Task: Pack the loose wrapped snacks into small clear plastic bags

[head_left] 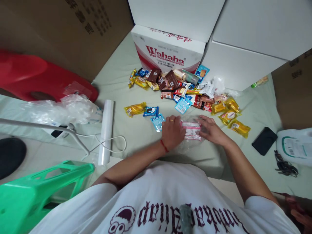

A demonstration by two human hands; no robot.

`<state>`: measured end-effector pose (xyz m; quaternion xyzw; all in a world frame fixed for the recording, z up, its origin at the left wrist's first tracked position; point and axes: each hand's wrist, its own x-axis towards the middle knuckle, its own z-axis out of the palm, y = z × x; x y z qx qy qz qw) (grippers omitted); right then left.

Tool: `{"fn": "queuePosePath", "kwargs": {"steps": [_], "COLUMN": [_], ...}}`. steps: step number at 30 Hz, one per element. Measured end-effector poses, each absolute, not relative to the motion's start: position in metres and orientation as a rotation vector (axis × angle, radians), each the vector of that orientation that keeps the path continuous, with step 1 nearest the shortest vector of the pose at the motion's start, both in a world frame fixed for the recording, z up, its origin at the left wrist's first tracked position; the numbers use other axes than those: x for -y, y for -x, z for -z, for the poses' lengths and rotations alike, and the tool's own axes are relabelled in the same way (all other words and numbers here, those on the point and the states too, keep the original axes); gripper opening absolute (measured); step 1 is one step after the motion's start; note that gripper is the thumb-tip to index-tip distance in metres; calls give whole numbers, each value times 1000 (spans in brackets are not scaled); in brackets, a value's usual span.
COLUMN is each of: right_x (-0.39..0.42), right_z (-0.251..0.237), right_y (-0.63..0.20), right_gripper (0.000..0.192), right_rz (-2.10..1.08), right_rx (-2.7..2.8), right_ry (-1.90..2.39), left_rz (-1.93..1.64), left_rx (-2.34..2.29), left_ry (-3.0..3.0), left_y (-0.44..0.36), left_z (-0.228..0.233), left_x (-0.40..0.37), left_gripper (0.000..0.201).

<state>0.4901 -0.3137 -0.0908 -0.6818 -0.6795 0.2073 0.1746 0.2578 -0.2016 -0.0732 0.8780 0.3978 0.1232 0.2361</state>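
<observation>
A clear plastic bag with pink-and-white packets in it lies on the pale green sheet, close in front of my body. My left hand is closed over the bag's left side, with its fingertips partly hidden. From the right, my right hand grips the bag's other edge with bent fingers. Just left of my left hand are a light blue packet, a dark blue packet and a yellow-wrapped snack. Another light blue packet lies beyond the hands.
Mixed wrapped snacks are heaped before a Wahaha carton. Several yellow snacks lie right, near a black case, keys and a white jug. Left are a plastic roll, a red container and a green stool.
</observation>
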Motion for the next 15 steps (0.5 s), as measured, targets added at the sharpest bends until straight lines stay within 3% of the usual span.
{"fn": "queuePosePath", "kwargs": {"steps": [2,8,12,14,15], "right_x": [310,304,303,303,303], "right_z": [97,108,108,108,108], "right_y": [-493,-494,-491,-489,-487], "right_gripper": [55,45,47,49,50], "right_rz": [-607,-608,-571,-549,-524], "right_rx": [1831,1600,1563,1555,1548], "right_ry": [1928,2014,2069,2104,2131], "left_rz": [-175,-358,-571,-517,-451], "left_rx": [-1139,-1382,-1231,-1090,-1053], "left_ry": [-2322,-1955,-2156,-2373,-2452], "left_y": [-253,-218,-236,-255,-262], "left_z": [86,100,74,64,62], "left_x": [181,147,181,198,202], "left_gripper": [22,19,40,55,52]}}
